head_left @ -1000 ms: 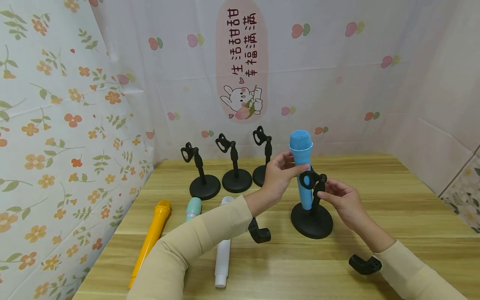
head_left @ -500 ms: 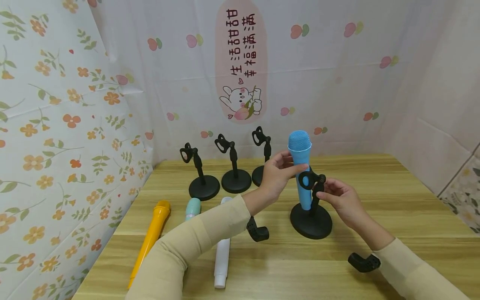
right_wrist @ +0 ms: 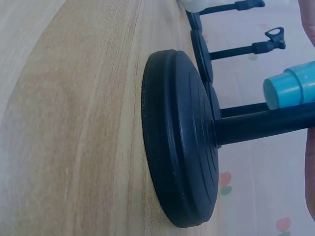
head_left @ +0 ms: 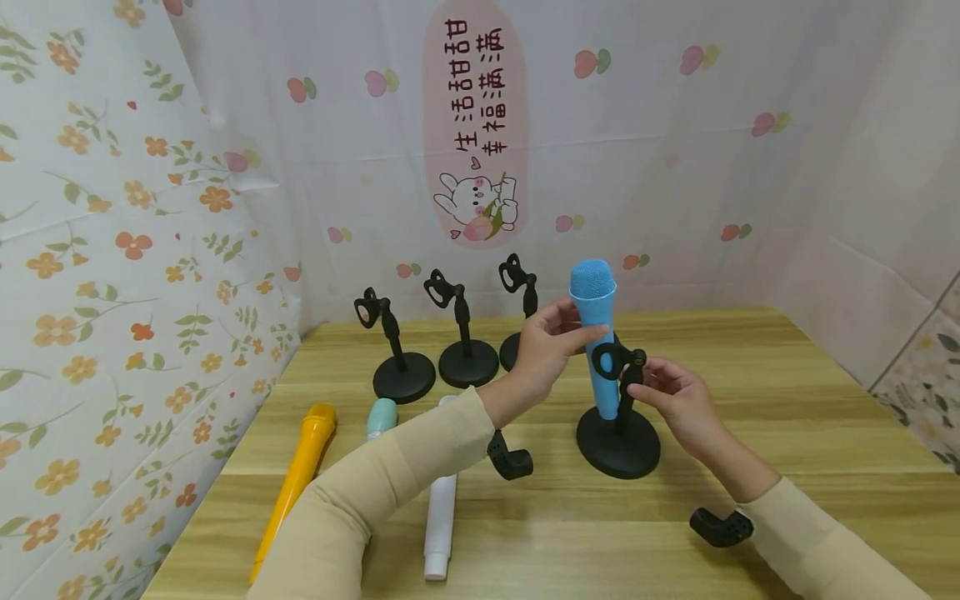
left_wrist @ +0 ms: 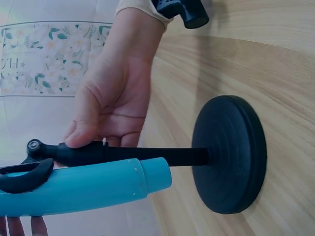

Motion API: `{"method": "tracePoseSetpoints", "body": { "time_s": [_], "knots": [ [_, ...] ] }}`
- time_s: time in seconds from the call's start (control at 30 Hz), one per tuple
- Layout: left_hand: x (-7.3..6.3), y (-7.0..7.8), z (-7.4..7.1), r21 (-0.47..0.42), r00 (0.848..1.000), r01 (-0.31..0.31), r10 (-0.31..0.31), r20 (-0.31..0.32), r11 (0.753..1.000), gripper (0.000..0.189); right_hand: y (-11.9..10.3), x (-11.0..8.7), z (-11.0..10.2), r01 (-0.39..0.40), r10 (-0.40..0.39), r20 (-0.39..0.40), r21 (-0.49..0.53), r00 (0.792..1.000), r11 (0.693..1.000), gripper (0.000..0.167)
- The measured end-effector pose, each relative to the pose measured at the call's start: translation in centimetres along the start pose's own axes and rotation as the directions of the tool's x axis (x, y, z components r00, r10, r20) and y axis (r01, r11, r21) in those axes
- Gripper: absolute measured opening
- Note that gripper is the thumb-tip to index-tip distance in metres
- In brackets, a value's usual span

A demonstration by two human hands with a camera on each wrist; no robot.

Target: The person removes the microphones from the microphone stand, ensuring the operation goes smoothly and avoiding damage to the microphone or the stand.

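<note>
My left hand (head_left: 542, 346) grips a light blue microphone (head_left: 597, 312) just below its mesh head, thumb in front. The microphone stands nearly upright, its body running through the round clip (head_left: 611, 360) of a black tabletop microphone stand. In the left wrist view the clip arches over the blue body (left_wrist: 98, 184), and the tail end hangs beside the post, above the round base (left_wrist: 229, 155). My right hand (head_left: 678, 404) pinches the upper post of this stand between thumb and fingers. The base (right_wrist: 179, 137) rests on the table. Part of the left fingers is hidden behind the microphone.
Three more black microphone stands (head_left: 403, 377) line the back of the table. To the left lie a yellow microphone (head_left: 296, 475), a mint one (head_left: 382, 417) and a white one (head_left: 440, 517), partly covered by the left sleeve. A patterned cloth (head_left: 660, 167) hangs behind.
The view has shifted slightly, so everything sits a little further left. Both hands keep their hold on the blue microphone and the stand, with no clear movement between them.
</note>
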State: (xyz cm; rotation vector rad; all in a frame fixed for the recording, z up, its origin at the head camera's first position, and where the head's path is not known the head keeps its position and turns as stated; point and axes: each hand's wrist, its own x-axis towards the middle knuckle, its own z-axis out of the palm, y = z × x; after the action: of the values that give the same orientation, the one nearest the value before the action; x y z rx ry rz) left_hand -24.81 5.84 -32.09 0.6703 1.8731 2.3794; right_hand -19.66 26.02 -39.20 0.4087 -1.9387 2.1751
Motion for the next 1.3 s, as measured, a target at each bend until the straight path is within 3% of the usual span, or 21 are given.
{"method": "tracePoseSetpoints", "body": {
  "time_s": [0.53,1.3],
  "knots": [
    [0.3,1.6,-0.6,-0.047,1.000,-0.011,0.012,0.028,0.999,0.032,-0.1,0.0,0.2,-0.017,0.017,-0.014,-0.006,1.000,1.000,0.023],
    [0.6,1.8,-1.3,-0.110,0.999,-0.008,0.013,0.043,0.994,0.032,0.2,-0.1,0.1,0.019,-0.019,-0.002,0.019,1.000,1.000,0.021]
  ]
}}
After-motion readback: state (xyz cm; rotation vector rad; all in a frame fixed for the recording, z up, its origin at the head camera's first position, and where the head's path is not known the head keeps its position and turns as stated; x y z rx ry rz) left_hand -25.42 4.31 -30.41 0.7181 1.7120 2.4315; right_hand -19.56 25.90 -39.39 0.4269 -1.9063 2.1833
